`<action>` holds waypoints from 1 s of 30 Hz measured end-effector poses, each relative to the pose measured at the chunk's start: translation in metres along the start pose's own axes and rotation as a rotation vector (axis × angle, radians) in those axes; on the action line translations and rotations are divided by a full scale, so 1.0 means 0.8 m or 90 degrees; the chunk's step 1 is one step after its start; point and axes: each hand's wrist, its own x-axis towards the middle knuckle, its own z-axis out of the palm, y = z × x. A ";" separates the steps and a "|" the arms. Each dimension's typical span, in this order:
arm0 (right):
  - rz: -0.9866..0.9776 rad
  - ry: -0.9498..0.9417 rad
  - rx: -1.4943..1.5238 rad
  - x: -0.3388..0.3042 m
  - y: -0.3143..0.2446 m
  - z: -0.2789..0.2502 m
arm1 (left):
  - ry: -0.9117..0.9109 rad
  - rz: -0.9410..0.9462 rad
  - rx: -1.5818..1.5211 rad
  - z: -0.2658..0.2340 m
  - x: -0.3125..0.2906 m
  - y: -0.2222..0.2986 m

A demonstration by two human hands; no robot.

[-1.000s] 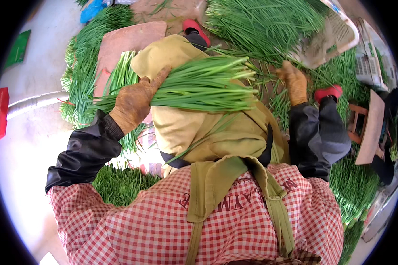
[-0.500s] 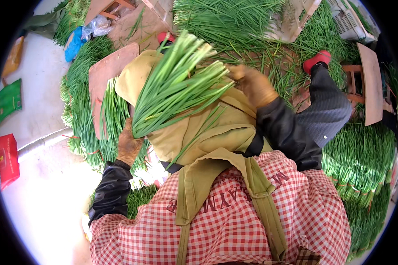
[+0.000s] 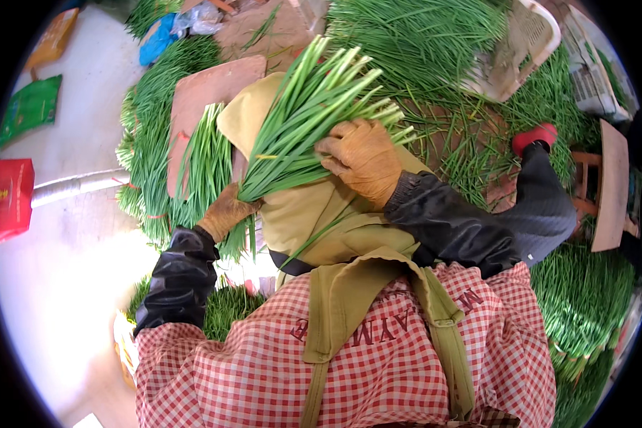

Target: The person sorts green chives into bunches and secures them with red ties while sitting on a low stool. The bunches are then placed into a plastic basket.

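Held leaf bunch (image 3: 292, 135): one; hands (image 3: 364, 158) on it: two; red bag (image 3: 13, 200): one.

there are two hands (image 3: 225, 212) (image 3: 367, 160), one held green bunch (image 3: 292, 139) and one red bag (image 3: 13, 200).

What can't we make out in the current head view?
Head view:
- Left hand: some fingers hidden by the green bundle's leaves.
- Right hand: palm and grip hidden by its own back.
- Upper stalk pile: far end cut off by the top edge.
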 end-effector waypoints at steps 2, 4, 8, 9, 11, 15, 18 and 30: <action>0.007 0.005 0.122 0.003 -0.004 0.020 | -0.059 0.061 -0.020 -0.011 0.004 -0.005; 0.048 0.014 0.278 0.001 -0.005 0.025 | -0.049 -0.001 0.039 -0.028 0.008 -0.008; 0.289 -0.031 0.842 -0.026 0.028 -0.019 | -0.042 0.001 0.040 -0.060 0.017 -0.002; 0.429 -0.096 0.990 -0.040 0.049 -0.041 | -0.048 -0.013 -0.027 -0.063 0.018 0.001; 0.462 -0.046 0.892 -0.069 0.104 -0.072 | -0.025 -0.101 -0.011 -0.066 0.018 0.007; 0.648 0.110 0.965 -0.134 0.240 -0.111 | 0.111 0.169 0.322 -0.056 0.008 0.008; 0.651 -0.078 0.128 -0.128 0.282 -0.116 | 0.247 0.282 0.439 -0.046 0.004 0.002; 0.731 0.224 0.885 0.003 0.185 -0.049 | 0.237 0.152 0.268 -0.011 0.000 -0.021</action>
